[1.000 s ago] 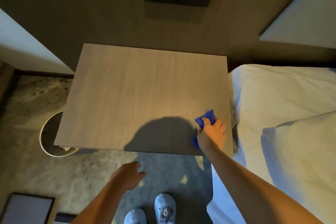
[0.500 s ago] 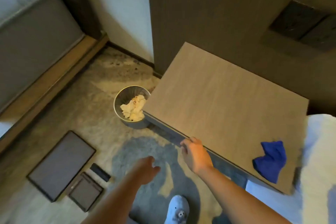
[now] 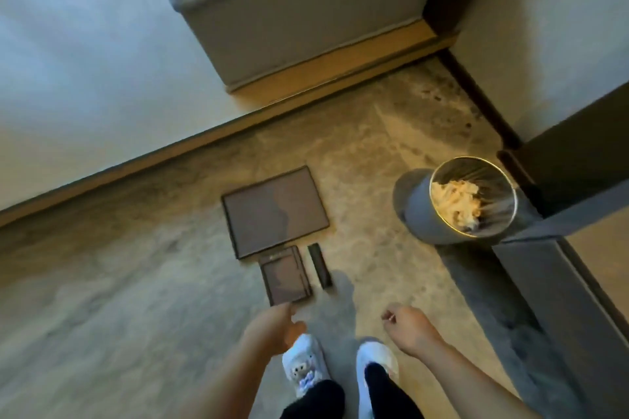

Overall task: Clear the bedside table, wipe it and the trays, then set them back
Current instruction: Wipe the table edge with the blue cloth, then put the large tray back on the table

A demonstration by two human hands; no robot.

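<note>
Large dark rectangular tray (image 3: 275, 211) and small dark square tray (image 3: 285, 275) flat on carpet, touching, slim black bar (image 3: 319, 265) just right. Left hand (image 3: 272, 330) loosely spread, empty, near small tray. Right hand (image 3: 410, 328) loosely curled, empty.

A bedroom: bed base (image 3: 306, 27) by the wall; carpeted floor (image 3: 102, 282); waste bin (image 3: 456, 204) beside the bedside table (image 3: 592, 248)

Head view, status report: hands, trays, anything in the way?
Both hands empty: left hand reaching toward small tray, right hand loosely curled. Large tray on floor. Dark slim object beside small tray; path clear.
</note>
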